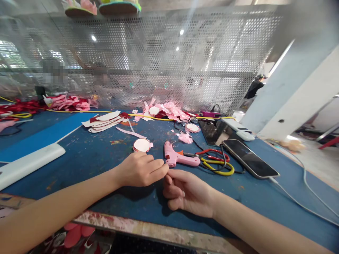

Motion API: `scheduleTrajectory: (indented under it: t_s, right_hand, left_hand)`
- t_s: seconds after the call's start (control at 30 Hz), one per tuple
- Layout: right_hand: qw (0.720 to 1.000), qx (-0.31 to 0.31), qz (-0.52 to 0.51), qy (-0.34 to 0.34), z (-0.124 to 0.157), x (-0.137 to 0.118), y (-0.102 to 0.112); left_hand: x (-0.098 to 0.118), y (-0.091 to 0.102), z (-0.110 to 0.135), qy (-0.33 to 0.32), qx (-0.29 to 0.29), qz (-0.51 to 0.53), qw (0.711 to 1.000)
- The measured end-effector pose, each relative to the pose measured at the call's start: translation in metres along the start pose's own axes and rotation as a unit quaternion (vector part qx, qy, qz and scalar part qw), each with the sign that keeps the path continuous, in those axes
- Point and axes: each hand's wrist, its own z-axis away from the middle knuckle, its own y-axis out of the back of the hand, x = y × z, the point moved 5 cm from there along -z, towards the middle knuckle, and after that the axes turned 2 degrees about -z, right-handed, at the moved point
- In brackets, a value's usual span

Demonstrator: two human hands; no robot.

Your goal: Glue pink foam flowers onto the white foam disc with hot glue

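My left hand (140,170) and my right hand (185,192) rest on the blue table (100,155), fingertips meeting near the middle front. Both are pinched closed; whatever sits between the fingertips is too small to make out. Just beyond the fingertips lies a pink glue gun (178,158) on its side. A white paper disc with a pink edge (142,145) lies behind my left hand.
Red and yellow scissors (215,160) and a dark phone (250,158) lie right of the glue gun. Pink petal pieces (169,111), white cut shapes (104,120), a white bar (29,163) at left, cables at right, a perforated metal screen (159,63) behind.
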Motion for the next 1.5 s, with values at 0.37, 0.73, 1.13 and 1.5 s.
scheduleTrajectory:
  t_s: [0.37,0.73,1.13,1.5]
  right_hand:
    - [0.999,-0.044,-0.009,-0.014,0.0,0.003,-0.003]
    - [0.988,-0.141,0.054,0.003,0.004,0.006,-0.014]
    - [0.979,-0.159,0.128,0.018,0.003,0.01,-0.012]
    - [0.978,-0.119,0.168,0.032,0.006,0.009,-0.01]
  left_hand:
    - [0.002,-0.002,-0.001,0.038,0.035,0.055,0.997]
    - [0.003,0.009,0.0,0.054,0.097,0.139,0.984]
    - [0.004,0.017,0.0,0.048,0.093,0.272,0.956]
    - [0.004,0.003,0.005,0.122,0.057,0.392,0.91]
